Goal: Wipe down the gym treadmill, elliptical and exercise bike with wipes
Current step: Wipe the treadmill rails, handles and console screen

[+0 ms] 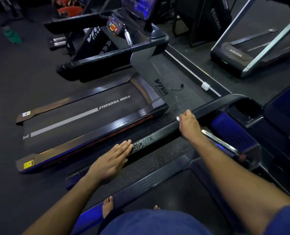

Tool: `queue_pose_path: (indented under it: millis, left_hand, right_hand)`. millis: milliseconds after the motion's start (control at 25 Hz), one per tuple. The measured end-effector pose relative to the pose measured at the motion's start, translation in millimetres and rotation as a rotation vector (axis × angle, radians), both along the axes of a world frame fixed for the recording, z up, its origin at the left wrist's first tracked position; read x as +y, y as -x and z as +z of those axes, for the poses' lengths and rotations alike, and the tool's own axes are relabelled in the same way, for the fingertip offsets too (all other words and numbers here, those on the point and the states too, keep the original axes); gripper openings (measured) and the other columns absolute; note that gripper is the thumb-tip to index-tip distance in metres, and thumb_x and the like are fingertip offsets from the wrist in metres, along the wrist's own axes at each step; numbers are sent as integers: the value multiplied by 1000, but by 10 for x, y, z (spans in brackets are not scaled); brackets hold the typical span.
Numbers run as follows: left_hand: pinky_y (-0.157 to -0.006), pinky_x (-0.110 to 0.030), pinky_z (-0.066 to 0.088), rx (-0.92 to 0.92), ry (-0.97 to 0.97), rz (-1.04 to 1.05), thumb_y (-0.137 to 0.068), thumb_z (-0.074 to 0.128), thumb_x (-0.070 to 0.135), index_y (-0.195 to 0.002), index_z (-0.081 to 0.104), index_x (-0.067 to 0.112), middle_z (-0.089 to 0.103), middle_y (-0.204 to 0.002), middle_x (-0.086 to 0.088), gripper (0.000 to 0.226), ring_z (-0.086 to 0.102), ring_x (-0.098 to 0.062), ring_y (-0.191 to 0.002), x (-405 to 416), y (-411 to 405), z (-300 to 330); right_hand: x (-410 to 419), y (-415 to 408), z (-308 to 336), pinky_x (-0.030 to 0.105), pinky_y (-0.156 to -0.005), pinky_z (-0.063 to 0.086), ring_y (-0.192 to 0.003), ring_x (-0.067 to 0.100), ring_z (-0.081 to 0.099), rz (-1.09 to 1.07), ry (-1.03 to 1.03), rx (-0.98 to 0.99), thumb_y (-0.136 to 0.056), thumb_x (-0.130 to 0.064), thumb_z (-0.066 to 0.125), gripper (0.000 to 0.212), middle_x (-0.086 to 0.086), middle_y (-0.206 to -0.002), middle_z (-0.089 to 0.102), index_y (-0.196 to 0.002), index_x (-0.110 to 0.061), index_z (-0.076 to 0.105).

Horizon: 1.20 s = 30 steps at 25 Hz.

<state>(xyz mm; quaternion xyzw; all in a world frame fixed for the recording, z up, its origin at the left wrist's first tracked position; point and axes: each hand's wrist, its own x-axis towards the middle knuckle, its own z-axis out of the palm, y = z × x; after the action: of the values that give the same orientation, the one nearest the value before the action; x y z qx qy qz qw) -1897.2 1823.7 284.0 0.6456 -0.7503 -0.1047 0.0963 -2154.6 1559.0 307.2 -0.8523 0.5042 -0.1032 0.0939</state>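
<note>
I stand on a treadmill whose black left handrail [157, 134] runs diagonally up to its console [242, 114]. My right hand [189, 124] is closed on a small white wipe [177, 118] and presses it against the rail near the console. My left hand [113, 158] lies flat with fingers together on the lower part of the same rail, holding nothing. Between the hands the rail shows wet droplets [142, 143]. A silver grip bar [220, 143] lies just right of my right forearm.
A second treadmill [83, 119] with "PUSH YOURSELF" on its belt stands to the left, its grey upright [151, 72] and console [117, 26] beyond. Another machine [246, 53] is at top right. A white cable strip [191, 73] crosses the dark floor. My bare feet [107, 206] rest on the side rail.
</note>
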Motion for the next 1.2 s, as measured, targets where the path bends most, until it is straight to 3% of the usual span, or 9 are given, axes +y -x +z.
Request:
queue_pose_path:
  millis: [200,400,520,840,1040,1200]
  left_hand:
    - [-126,-32,10,-58,42,22,-110,24,33,-161,22,15,16,-169,-1,54,10,-11,-156,4,36,-42]
    - [-127,-29,5,-35,50,7,-110,11,42,-161,22,15,16,-169,-2,58,11,-12,-156,12,33,6]
    - [-127,-31,7,0,69,33,-110,16,39,-161,23,14,16,-169,-1,57,10,-12,-156,143,-17,18]
    - [-124,-40,17,-16,39,156,-110,27,33,-161,24,16,20,-169,1,54,16,-14,-156,782,-397,-77]
    - [-126,-35,13,-4,-22,53,-110,30,32,-162,19,20,14,-170,5,55,12,-11,-156,857,-615,-53]
    - [-126,-37,13,-1,-33,-8,-110,27,34,-163,14,22,11,-170,5,56,10,-12,-156,1024,-811,-67]
  right_hand:
    - [786,-435,-17,42,-67,57,-86,30,55,202,40,-21,-84,7,57,14,15,-104,51,-94,0,61]
    - [1033,-661,55,38,-80,55,-87,21,58,217,-148,-205,-97,-11,58,14,6,-102,54,-104,-7,69]
    - [829,-507,129,36,-80,54,-84,20,62,151,-212,-370,-98,-18,61,19,3,-101,57,-109,-10,74]
    - [723,-433,-54,48,-63,55,-70,32,56,142,4,-177,-94,-3,59,8,14,-95,49,-88,2,63]
    - [1282,-794,-123,32,-52,54,-71,23,55,195,73,-122,-91,0,62,4,10,-96,49,-93,-3,63]
    - [1911,-1217,-114,33,-51,55,-70,20,56,272,31,-143,-91,-4,64,7,6,-97,48,-98,-7,62]
